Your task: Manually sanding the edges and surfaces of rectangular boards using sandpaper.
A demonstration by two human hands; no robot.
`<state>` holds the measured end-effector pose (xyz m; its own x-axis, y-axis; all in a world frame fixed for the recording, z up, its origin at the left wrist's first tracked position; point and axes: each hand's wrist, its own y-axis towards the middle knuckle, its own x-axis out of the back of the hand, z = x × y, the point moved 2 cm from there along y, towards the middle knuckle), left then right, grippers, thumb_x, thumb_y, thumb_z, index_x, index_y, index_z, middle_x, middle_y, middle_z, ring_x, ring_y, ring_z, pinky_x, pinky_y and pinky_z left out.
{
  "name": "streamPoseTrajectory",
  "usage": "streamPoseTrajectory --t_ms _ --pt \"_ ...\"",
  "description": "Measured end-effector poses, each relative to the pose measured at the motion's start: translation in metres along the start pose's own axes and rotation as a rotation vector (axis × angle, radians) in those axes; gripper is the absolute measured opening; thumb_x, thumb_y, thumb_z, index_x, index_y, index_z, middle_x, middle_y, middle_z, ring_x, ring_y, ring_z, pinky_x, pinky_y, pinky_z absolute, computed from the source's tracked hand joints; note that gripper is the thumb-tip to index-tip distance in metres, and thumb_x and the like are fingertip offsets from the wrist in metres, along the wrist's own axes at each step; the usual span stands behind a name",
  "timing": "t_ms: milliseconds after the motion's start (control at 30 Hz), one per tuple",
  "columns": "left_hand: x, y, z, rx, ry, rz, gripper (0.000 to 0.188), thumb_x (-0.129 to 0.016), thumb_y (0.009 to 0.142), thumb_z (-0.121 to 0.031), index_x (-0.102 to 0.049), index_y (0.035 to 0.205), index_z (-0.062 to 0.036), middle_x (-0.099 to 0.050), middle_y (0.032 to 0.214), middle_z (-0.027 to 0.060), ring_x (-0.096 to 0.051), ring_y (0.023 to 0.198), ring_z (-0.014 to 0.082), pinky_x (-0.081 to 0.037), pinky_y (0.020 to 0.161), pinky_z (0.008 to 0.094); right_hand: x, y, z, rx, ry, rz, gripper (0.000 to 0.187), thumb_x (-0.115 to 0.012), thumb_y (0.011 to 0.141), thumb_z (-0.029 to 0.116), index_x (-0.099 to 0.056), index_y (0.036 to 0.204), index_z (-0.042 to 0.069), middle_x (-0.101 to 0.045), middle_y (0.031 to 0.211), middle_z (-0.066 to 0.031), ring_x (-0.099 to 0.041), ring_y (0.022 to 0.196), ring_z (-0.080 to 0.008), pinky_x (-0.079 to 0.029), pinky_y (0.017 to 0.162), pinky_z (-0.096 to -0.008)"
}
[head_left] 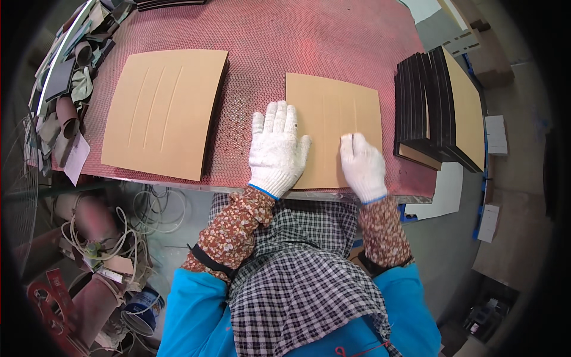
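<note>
A tan board [321, 131] with thin lengthwise grooves lies in front of me on the red table, close to its front edge. My left hand [276, 152], in a white knitted glove, lies flat with fingers stretched out, across the board's left edge and the table beside it. Also gloved in white, my right hand [363, 166] is closed, knuckles up, over the lower right part of the board near a groove. Its fingers are curled under, so whatever they may hold is hidden.
To the left sits a stack of similar grooved boards [163, 113] with dark edges. Several dark-edged boards [440, 104] stand upright at the right. Scraps and rolled sandpaper [66, 113] crowd the table's left rim. Below are hoses and a blue bucket [143, 310].
</note>
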<state>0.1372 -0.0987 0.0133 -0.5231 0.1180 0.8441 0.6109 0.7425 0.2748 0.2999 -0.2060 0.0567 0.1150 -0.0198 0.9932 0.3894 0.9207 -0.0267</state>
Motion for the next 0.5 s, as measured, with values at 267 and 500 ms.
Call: streamPoseTrajectory --t_ms 267,500 --pt "0.0 -0.001 -0.002 -0.001 -0.017 0.003 0.069 -0.064 0.097 -0.034 -0.047 0.148 0.0089 -0.046 0.155 0.0286 -0.039 0.149 0.0417 -0.022 0.125 0.0566 0.005 0.092 -0.013 -0.071 0.017 0.002 0.04 -0.042 0.106 0.035 -0.064 0.109 0.001 -0.07 0.108 -0.0255 -0.069 0.098 -0.0441 -0.055 0.084 -0.0555" --pt "-0.002 0.001 0.001 0.01 -0.001 0.017 0.069 -0.061 0.098 -0.036 -0.046 0.149 0.0079 -0.046 0.156 0.0275 -0.037 0.15 0.0405 -0.022 0.126 0.0554 -0.004 0.071 -0.015 -0.201 0.088 0.061 0.039 -0.04 0.106 0.034 -0.063 0.11 0.002 -0.068 0.108 -0.0253 -0.069 0.093 -0.0462 -0.055 0.086 -0.0557"
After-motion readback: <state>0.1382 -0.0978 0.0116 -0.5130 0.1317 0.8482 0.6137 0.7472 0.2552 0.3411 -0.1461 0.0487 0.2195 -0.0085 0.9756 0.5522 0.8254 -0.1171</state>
